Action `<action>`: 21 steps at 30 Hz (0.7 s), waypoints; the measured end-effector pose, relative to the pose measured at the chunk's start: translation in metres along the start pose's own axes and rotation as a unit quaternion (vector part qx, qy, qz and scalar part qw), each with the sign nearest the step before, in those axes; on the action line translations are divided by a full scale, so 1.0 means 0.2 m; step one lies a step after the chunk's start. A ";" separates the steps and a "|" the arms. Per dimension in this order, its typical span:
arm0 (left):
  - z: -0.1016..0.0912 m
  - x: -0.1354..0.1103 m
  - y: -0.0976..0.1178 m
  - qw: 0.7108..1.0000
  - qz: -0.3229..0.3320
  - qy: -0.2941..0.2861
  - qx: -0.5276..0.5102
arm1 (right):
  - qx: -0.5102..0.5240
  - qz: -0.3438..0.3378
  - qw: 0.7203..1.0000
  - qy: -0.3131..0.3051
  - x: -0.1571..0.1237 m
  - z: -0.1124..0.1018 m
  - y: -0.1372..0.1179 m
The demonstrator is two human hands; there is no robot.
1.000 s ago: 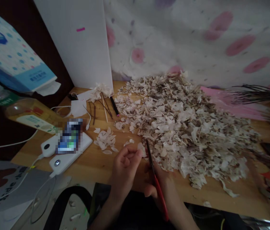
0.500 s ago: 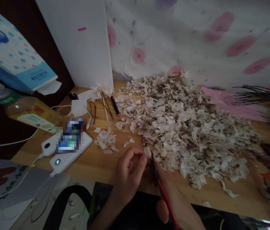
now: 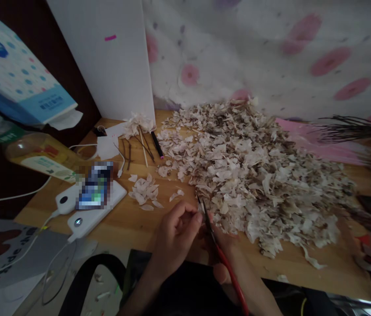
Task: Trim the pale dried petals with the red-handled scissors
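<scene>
My left hand [image 3: 179,235] is closed in a pinch near the table's front edge. Between its thumb and finger is a pale dried petal [image 3: 201,210], mostly hidden. My right hand [image 3: 230,259] grips red-handled scissors [image 3: 220,251], its thumb on the handle. Their dark, narrow blades point away from me, and the tips lie just beyond my left fingertips, slightly apart. Right in front of both hands spreads a large heap of dried whitish petals [image 3: 238,175] with brownish edges. A small pile of cleaner petals [image 3: 144,191] lies to the left of it.
On the left are a power bank [image 3: 98,210] with a phone [image 3: 95,186] on it, a drink bottle [image 3: 41,149] and a tissue pack [image 3: 24,74]. A petal flower with sticks [image 3: 139,125] and a black marker [image 3: 156,145] lie behind. Dark twigs [image 3: 353,129] are at right.
The scissor blades have come closer together and swung slightly left beside my left fingertips. The petal there shows less than before. My left hand has hardly moved.
</scene>
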State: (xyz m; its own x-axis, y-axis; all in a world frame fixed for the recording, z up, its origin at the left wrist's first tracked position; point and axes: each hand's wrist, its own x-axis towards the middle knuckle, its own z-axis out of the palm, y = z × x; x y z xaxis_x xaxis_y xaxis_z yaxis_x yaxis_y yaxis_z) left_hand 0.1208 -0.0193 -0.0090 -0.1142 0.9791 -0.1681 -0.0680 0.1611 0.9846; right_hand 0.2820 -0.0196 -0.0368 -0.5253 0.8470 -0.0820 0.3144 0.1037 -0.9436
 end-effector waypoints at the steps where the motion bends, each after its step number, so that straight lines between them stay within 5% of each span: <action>1: 0.00 0.00 0.00 1.000 -0.002 -0.005 -0.009 | -0.002 0.004 1.000 -0.003 0.00 0.00 0.01; 11: -0.06 0.01 -0.01 0.999 0.010 -0.032 -0.006 | -0.028 0.034 0.999 0.006 0.00 0.00 0.05; 21: -0.06 0.04 -0.03 0.999 0.021 0.042 -0.010 | 0.124 0.012 0.988 0.088 -0.05 0.01 0.11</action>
State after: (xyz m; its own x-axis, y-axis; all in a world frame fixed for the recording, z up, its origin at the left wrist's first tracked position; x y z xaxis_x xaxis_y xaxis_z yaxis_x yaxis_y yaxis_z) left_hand 0.1079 -0.0133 -0.0163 -0.1993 0.9712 -0.1303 -0.0810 0.1162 0.9899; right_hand 0.2915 -0.0265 -0.0572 -0.3675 0.9275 -0.0679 0.1093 -0.0294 -0.9936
